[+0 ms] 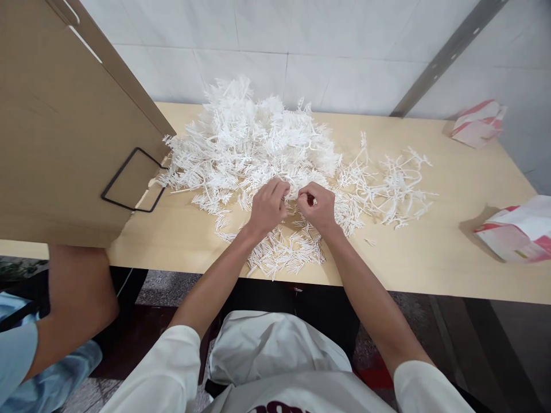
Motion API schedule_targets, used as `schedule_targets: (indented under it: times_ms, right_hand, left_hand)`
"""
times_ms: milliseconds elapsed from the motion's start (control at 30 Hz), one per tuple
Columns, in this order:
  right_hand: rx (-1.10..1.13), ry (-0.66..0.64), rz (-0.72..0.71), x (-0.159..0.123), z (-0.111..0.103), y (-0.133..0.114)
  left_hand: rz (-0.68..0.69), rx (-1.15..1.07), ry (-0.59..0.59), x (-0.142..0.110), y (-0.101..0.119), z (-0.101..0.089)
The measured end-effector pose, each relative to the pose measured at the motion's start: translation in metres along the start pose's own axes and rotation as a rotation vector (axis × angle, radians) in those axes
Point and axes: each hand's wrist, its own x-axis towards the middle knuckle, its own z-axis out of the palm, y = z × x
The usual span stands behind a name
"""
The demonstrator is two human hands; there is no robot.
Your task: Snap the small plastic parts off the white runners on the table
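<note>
Side by side over the table's front half, my left hand [270,205] and my right hand [318,207] are both closed with curled fingers. What they pinch is too small or hidden to make out. Right behind them rises a big heap of white branched plastic sprues [258,137] with many thin prongs. Loose white sticks [288,252] lie scattered beneath and in front of my hands. To the right of them is a smaller, tangled pile of barer white sprue stems [394,186].
A large brown cardboard panel [73,126] stands at the left, a black wire frame [135,180] at its edge. Another person's arm [80,287] reaches behind it. Two red-and-white paper packets [480,123] rest at the table's [426,258] right, against a tiled wall [344,51].
</note>
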Motion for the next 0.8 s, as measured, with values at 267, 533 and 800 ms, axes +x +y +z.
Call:
schedule_targets:
  times_ms: [267, 533, 800]
  right_hand:
    - [-0.008, 0.220, 0.115, 0.007, -0.001, 0.003]
    - [0.296, -0.169, 0.130, 0.005, 0.004, -0.004]
    - [0.299, -0.043, 0.202, 0.003, 0.003, -0.003]
  left_hand:
    - [-0.362, -0.482, 0.052, 0.006, -0.014, 0.003]
    - [-0.277, -0.378, -0.050, 0.003, -0.008, 0.002]
    - [-0.311, -0.698, -0.215, 0.009, -0.018, 0.006]
